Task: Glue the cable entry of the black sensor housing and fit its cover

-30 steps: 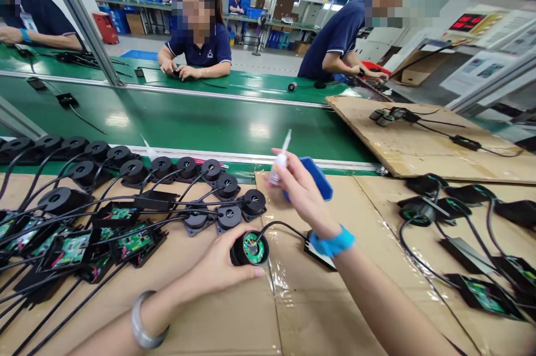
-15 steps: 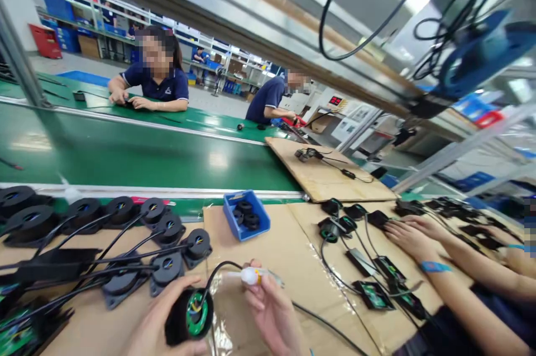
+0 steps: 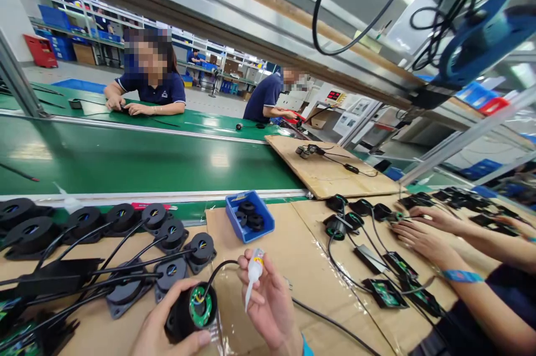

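At the far left of the frame, rows of black round housings with black cables (image 3: 84,221) lie on the brown cardboard sheet (image 3: 293,255) that covers the near bench, and at the lower left corner a green circuit board in a black tray (image 3: 17,339) just shows. Above them the glossy green conveyor belt (image 3: 146,160) runs across the middle of the frame; a person in a dark blue polo shirt (image 3: 157,91) sits at its far side in the upper left.

At the lower centre the left hand (image 3: 161,328) is clasped around a black cylindrical housing with a round green circuit board in its open end (image 3: 191,308), the open end facing up and to the right; a black cable leaves its top and arcs right. Just to the right, the right hand (image 3: 270,308) pinches a small white squeeze bottle with a long nozzle (image 3: 253,275), nozzle pointing down and left, its tip close beside the housing but apart from it.

Above these hands sits a small blue plastic bin holding black rings (image 3: 250,216). Right of it more black parts with cables (image 3: 343,222) and open boards lie on the cardboard, and a second cardboard sheet (image 3: 335,169) rests on the belt edge. At the right edge a co-worker's hands (image 3: 422,233) rest flat among those parts, one forearm wearing a blue wrist strap (image 3: 460,276). In the upper right black cables (image 3: 439,4) hang from the overhead frame
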`<move>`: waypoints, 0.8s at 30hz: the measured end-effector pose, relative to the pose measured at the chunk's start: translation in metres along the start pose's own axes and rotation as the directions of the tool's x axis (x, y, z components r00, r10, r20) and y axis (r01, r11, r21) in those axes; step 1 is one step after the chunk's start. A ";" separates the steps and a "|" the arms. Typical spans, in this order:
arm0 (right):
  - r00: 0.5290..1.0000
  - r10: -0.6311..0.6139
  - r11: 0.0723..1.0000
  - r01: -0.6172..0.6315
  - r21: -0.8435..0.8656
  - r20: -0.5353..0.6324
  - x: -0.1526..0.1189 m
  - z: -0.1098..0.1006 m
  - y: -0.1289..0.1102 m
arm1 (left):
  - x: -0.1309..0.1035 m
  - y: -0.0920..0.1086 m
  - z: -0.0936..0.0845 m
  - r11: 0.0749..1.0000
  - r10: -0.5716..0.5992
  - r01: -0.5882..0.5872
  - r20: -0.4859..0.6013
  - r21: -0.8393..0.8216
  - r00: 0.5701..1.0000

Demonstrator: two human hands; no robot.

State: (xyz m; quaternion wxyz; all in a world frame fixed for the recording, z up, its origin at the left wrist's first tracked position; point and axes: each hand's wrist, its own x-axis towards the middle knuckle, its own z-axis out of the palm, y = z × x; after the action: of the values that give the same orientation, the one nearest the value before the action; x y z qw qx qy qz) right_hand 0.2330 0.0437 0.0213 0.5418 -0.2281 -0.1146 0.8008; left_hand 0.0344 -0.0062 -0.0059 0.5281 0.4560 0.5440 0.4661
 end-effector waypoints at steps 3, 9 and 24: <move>0.991 -0.077 0.985 0.058 -0.163 -0.113 -0.008 -0.002 -0.005 | 0.000 0.008 -0.003 0.999 -0.017 0.015 0.060 0.047 0.998; 0.933 -0.344 0.780 0.219 -0.585 -0.110 -0.025 -0.005 -0.005 | -0.001 0.017 -0.002 0.993 -0.043 0.029 0.120 0.117 0.992; 0.821 -0.397 -0.173 0.371 -0.912 0.409 -0.071 0.023 -0.004 | -0.013 0.023 -0.003 0.963 0.040 -0.092 0.203 0.254 0.978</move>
State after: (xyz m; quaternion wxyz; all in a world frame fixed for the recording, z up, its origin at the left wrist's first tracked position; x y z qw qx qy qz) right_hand 0.2468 -0.0185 0.0596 0.4278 -0.5019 -0.7014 0.2703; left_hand 0.0321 -0.0154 0.0188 0.4981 0.5835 0.5306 0.3604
